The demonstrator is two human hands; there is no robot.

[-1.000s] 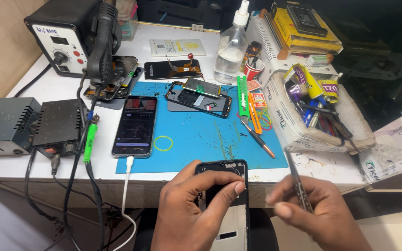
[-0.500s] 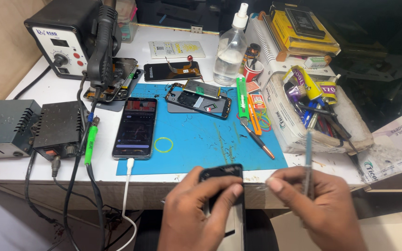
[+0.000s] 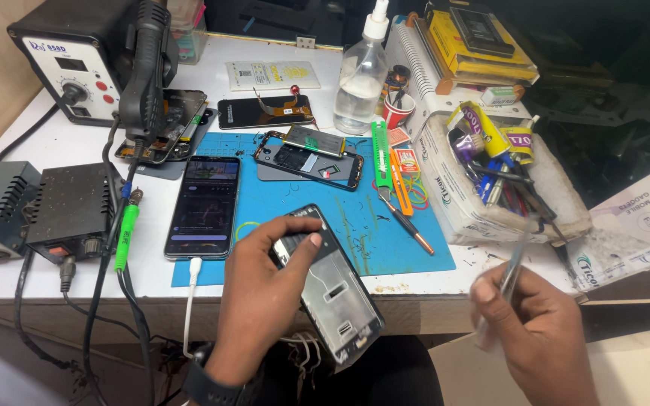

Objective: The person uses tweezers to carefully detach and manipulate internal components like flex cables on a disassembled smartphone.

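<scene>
Gripping an opened phone frame (image 3: 330,289) in the left hand (image 3: 265,301), thumb and fingers clamped round its top end, frame tilted over the worktop (image 3: 54,143) edge at about 6 o'clock from the blue mat (image 3: 325,218). Looks light, thin and stiff, with bare inner parts exposed, so probably fragile in the middle; best taken by the long side rails, not by the open face. At 3 o'clock from the frame, right hand (image 3: 536,331) closed round a slim metal tool (image 3: 511,274), blurred, likely tweezers, tip hard to make out. Up on the mat at 12 o'clock, a second stripped phone (image 3: 310,159); at 10 o'clock, a lit phone (image 3: 205,207) on a white cable. Further at 10 o'clock, a hot-air station (image 3: 77,60). At 2 o'clock, a tray (image 3: 445,203) crammed with tubes and tools; beside it a clear bottle (image 3: 359,83).
</scene>
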